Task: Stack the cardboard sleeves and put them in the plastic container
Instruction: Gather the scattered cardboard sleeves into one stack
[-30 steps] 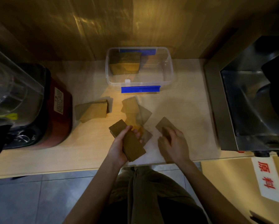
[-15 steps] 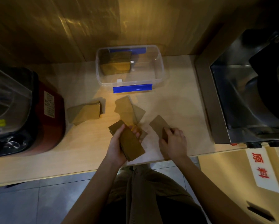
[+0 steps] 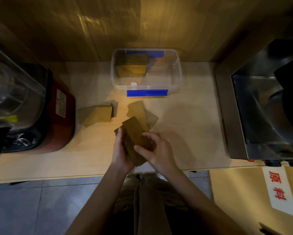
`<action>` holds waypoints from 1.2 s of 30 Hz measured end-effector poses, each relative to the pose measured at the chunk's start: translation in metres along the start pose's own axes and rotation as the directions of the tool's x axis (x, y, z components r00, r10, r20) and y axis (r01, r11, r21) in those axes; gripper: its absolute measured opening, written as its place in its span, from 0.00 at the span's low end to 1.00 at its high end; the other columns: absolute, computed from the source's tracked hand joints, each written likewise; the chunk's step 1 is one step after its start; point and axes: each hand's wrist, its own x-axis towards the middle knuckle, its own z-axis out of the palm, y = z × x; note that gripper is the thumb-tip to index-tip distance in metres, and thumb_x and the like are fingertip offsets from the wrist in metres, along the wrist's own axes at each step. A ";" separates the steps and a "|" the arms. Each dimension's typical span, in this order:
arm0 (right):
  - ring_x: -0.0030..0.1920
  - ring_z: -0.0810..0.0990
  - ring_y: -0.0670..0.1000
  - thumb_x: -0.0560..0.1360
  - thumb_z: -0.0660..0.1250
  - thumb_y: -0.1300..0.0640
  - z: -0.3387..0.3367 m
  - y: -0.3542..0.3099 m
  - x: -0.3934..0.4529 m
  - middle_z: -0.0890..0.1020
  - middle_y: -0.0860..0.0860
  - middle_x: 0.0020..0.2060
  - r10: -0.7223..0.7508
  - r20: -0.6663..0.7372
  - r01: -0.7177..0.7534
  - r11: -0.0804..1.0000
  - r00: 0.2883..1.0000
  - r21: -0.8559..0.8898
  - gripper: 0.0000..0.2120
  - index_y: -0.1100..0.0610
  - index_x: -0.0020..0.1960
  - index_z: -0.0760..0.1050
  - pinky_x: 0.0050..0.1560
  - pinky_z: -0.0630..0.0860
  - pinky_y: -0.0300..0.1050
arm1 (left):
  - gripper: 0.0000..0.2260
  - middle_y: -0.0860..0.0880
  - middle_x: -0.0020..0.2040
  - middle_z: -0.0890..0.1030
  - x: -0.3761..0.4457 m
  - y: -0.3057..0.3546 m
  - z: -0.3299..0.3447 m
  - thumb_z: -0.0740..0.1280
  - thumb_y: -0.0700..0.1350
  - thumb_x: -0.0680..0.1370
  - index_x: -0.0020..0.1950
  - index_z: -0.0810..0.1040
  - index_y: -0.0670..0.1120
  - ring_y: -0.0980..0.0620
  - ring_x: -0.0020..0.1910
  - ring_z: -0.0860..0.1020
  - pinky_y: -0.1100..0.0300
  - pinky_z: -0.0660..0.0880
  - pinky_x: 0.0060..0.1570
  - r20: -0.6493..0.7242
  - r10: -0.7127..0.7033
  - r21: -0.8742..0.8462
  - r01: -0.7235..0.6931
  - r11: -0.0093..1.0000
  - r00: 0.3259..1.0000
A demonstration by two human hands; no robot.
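Note:
A brown stack of flat cardboard sleeves [image 3: 135, 136] is held above the counter's near edge. My left hand [image 3: 121, 150] grips its left side and underside. My right hand [image 3: 156, 150] presses on its top right, fingers curled on the uppermost sleeve. Loose sleeves [image 3: 139, 110] lie on the counter just beyond the stack. Another small pile of sleeves [image 3: 98, 113] sits to the left. The clear plastic container [image 3: 177, 73] with blue clips stands at the back by the wall and holds a stack of sleeves [image 3: 131, 66] in its left half.
A red-based blender [image 3: 57, 116] with a clear jug stands at the left. At the right edge sits a steel machine [image 3: 261, 107]. A wooden wall rises behind the light wooden counter [image 3: 189, 126]. A white label with red characters [image 3: 278, 190] hangs lower right.
My right hand lifted the sleeve from the counter at the right and brought it left onto the stack in my left hand. That spot on the counter is now bare.

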 end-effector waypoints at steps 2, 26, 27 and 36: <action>0.57 0.73 0.50 0.64 0.66 0.39 0.005 -0.002 0.000 0.75 0.51 0.58 -0.017 0.020 0.019 0.995 1.000 -0.101 0.26 0.49 0.59 0.72 0.55 0.75 0.47 | 0.28 0.44 0.52 0.81 0.000 0.000 -0.004 0.58 0.65 0.67 0.57 0.78 0.47 0.44 0.54 0.77 0.49 0.73 0.53 -0.022 -0.012 -0.016 0.011 1.000 1.000; 0.65 0.66 0.60 0.76 0.61 0.52 0.023 0.006 0.091 0.69 0.60 0.65 -0.005 0.124 0.076 0.816 0.992 -0.573 0.24 0.56 0.69 0.60 0.64 0.67 0.53 | 0.07 0.48 0.41 0.83 -0.003 0.007 -0.041 0.68 0.46 0.71 0.48 0.78 0.47 0.50 0.45 0.79 0.52 0.74 0.45 -0.363 -0.068 -0.133 0.021 0.991 0.929; 0.66 0.64 0.60 0.75 0.62 0.50 0.027 0.008 0.095 0.66 0.61 0.67 0.005 0.118 0.069 0.785 0.993 -0.616 0.27 0.55 0.70 0.57 0.66 0.64 0.53 | 0.07 0.48 0.41 0.83 -0.003 0.007 -0.043 0.68 0.46 0.71 0.48 0.78 0.47 0.50 0.44 0.79 0.52 0.74 0.45 -0.363 -0.070 -0.140 0.019 0.990 0.929; 0.66 0.62 0.60 0.73 0.62 0.43 0.039 0.018 0.104 0.65 0.60 0.65 -0.044 0.054 0.069 0.703 0.998 -0.707 0.25 0.54 0.65 0.64 0.64 0.65 0.56 | 0.22 0.48 0.42 0.84 -0.006 0.005 -0.054 0.73 0.48 0.63 0.55 0.76 0.47 0.50 0.44 0.81 0.52 0.75 0.46 -0.367 -0.063 -0.152 0.007 0.988 0.928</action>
